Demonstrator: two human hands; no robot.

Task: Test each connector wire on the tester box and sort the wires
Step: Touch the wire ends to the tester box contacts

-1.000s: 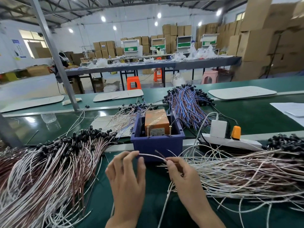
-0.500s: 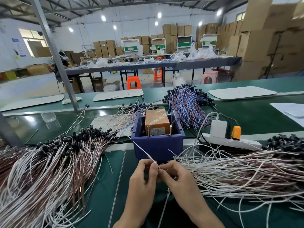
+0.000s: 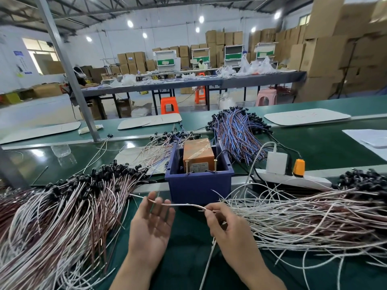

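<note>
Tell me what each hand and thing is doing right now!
Left hand: open, palm up, thin white wire lying across it.
Right hand: pinches that wire.
Orange tester box: sits inside the blue plastic bin.
White power strip: white adapter and orange plug plugged in.

The hands, pressed together half a second ago, are now apart. The left hand [image 3: 151, 222] has turned palm up and opened, fingers spread. It no longer pinches the white wire [image 3: 182, 204], which now lies level across its fingertips instead of slanting up toward the blue bin [image 3: 199, 189]. The right hand [image 3: 226, 229] has shifted rightward and pinches the wire there.
</note>
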